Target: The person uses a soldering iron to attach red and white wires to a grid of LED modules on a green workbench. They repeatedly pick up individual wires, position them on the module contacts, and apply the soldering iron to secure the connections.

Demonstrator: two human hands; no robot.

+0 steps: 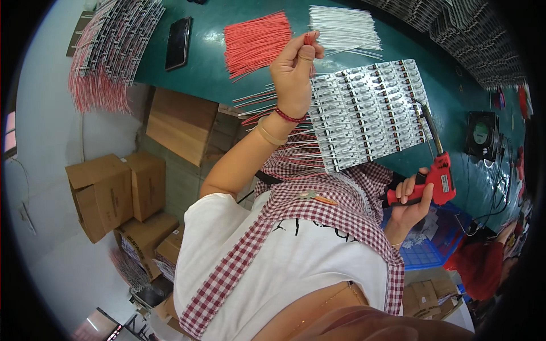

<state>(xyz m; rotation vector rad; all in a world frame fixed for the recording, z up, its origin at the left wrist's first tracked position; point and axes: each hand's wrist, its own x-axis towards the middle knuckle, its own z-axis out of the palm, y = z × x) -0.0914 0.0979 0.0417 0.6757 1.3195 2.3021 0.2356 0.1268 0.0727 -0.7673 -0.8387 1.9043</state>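
My left hand (293,73) is raised over the far edge of the board, its fingers pinched on red wires (309,38) whose tips poke out above. My right hand (414,203) is wrapped around the handle of a red soldering gun (441,181). The gun's metal tip reaches up to the right part of a white circuit board panel (369,113). Rows of small components cover this panel, and red and white wires stick out along its left side. Whether the tip touches the board I cannot tell.
On the green table (199,85) lie a pile of red wires (257,42), a pile of white wires (344,28) and a black phone (178,43). Wired boards (116,45) are stacked far left. A blue basket (424,253) and a black device (483,136) are at right; cardboard boxes (102,193) stand left.
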